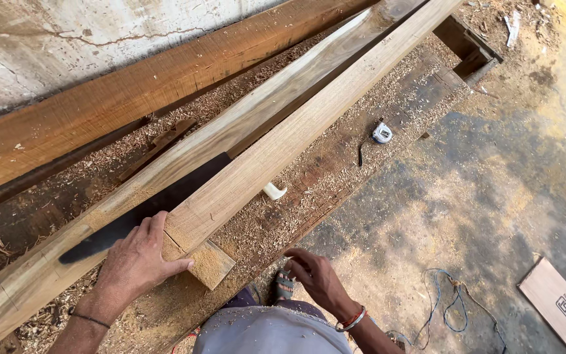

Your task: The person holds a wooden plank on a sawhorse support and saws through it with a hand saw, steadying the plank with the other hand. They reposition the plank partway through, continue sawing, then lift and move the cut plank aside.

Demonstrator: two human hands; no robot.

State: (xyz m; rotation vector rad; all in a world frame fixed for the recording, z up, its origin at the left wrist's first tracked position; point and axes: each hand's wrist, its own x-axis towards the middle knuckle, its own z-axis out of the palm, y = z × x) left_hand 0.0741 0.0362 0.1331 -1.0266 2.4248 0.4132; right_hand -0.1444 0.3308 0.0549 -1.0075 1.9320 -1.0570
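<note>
Head view, looking straight down. Left hand [140,257] flat on the near end of the pale timber beam [309,121], palm down, fingers spread over the wood and thumb pointing toward the small offcut block [209,263] right beside it. Open grip, pressing rather than clutching. Beam running diagonally from bottom left up to top right across a long workbench, call it the desk [335,177], buried in sawdust. A dark flat blade-like strip [149,206] lying in the channel between that beam and the greenish plank [283,88] behind it, tip just past the fingertips.

Right hand [317,275] hanging off the desk edge, fingers loosely curled, nothing in it, red and white bangles on the wrist. Small tape measure [382,133] well up the desk, white curved handle-looking piece [274,191] just under the beam.

Looks like the steadying or lining-up stage, beam held still with one hand. Next move probably needs the free hand to fetch a tool, and a firm press to keep the beam from sliding on all that dust.

Hard to read: what the dark strip really is, saw or plain bar. Far ends of both timbers cut off by the frame. Underside of the beam and the offcut's contact with it hidden. Blue cord [450,305] and cardboard sheet [561,305] on the floor, partly cropped.
</note>
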